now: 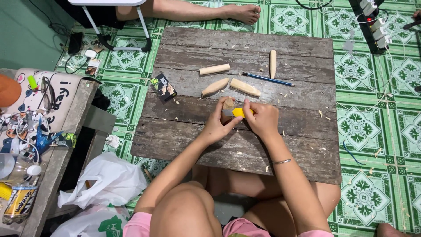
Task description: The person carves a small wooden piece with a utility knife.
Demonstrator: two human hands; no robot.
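**Both hands on a small wooden piece over the plank table**

I see my left hand [216, 125] pinching a small wooden piece [228, 103] upright above the middle of the weathered plank table [184, 136]. My right hand [262, 118] is curled tight around a yellow utility knife [237, 113], whose blade end lies against the piece. Just beyond lie three carved wooden pegs [245, 87], a plain dowel [214, 69] and a blue pencil [267, 79], with shavings scattered about. A small printed box [163, 87] sits at the table's left edge. Another person's bare foot [243, 12] rests on the green patterned floor tiles [377, 131] past the far side.
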